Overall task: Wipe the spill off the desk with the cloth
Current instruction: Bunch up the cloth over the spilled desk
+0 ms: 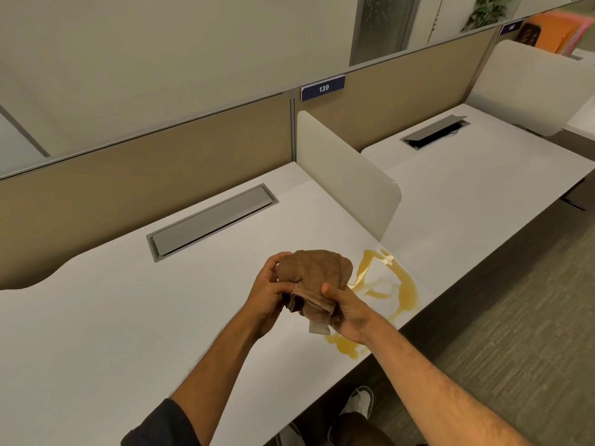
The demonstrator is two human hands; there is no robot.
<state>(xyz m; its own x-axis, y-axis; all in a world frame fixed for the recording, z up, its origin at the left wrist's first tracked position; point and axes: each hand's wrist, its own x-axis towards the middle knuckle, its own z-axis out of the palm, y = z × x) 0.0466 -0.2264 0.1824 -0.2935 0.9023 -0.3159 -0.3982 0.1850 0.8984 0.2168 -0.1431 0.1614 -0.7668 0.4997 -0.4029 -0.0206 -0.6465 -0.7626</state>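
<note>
White table point(135, 317) is stretching before me under a partition tag point(323, 88) reading "139". I am holding the bunched brown cloth point(314, 275) above it with my left hand point(269, 296) and right hand point(346, 312) both gripping it, its hem hanging toward me, just left of the amber spill point(404, 289) at the table's near edge.

Even indoor light, glare on spill point(383, 278), wide-angle edge bending

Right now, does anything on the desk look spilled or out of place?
Yes. An amber spill spreads over the desk near its front edge, by the divider. Both hands hold the bunched cloth above it.
</note>
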